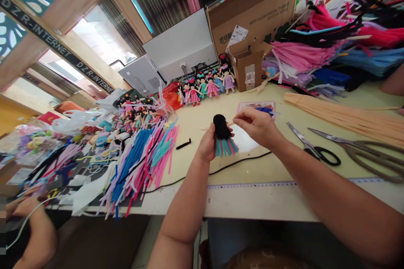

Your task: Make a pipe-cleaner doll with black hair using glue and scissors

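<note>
My left hand (207,143) is closed around a small pipe-cleaner doll (221,127), seen with its black hair towards me and a fringe of teal and pink strands hanging below. A thin peach stem sticks out on each side of the doll like arms. My right hand (256,125) is closed in a pinch at the tip of the right-hand stem. Beneath the hands runs a black cord (241,160). A short bent black pipe cleaner (183,144) lies to the left of the doll.
Small scissors (312,147) and big scissors (356,145) lie right, before peach pipe cleaners (344,113). Coloured pipe cleaners (135,159) cover the left. Finished dolls (208,84) stand behind, beside a cardboard box (249,69). A measuring tape (252,185) follows the front edge. Another person's arm (38,231) is far left.
</note>
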The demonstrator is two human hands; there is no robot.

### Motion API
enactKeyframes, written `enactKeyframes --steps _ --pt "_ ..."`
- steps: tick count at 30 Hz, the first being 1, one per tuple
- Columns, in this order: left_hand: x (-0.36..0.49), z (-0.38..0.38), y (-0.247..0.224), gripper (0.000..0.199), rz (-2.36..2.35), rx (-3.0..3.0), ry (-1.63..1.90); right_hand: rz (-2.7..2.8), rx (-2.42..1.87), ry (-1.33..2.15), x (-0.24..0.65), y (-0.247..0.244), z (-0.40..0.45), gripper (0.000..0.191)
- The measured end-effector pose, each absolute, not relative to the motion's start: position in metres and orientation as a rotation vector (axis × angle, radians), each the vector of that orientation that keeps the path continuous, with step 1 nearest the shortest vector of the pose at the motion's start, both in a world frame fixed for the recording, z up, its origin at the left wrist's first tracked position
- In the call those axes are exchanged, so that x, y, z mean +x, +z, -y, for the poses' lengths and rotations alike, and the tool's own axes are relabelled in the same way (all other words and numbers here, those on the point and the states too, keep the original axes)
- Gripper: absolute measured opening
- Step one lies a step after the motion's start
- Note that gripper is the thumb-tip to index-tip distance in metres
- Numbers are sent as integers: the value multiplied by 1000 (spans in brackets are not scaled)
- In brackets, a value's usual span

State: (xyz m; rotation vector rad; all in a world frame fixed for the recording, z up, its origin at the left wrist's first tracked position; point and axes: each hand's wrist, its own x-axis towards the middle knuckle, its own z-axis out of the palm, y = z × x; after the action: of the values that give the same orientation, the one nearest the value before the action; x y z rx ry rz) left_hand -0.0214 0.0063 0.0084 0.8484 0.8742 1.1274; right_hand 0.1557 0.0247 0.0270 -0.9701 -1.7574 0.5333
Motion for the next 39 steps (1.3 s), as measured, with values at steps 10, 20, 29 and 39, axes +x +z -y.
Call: enactKeyframes --steps 10,20,29,39 --pt "-7 -5 5 42 -802 928 1277 1898 -1268 556 129 20 -5 44" --pt "-28 -1 12 57 -770 1056 1152 1810 -1055 388 134 11 -20 47" --pt "-48 -8 12 62 -969 1108 1151 2052 -1042 93 145 11 -25 60" --pt "-36 -13 6 35 -1091 995 1239 2188 -968 106 148 34 -10 47"
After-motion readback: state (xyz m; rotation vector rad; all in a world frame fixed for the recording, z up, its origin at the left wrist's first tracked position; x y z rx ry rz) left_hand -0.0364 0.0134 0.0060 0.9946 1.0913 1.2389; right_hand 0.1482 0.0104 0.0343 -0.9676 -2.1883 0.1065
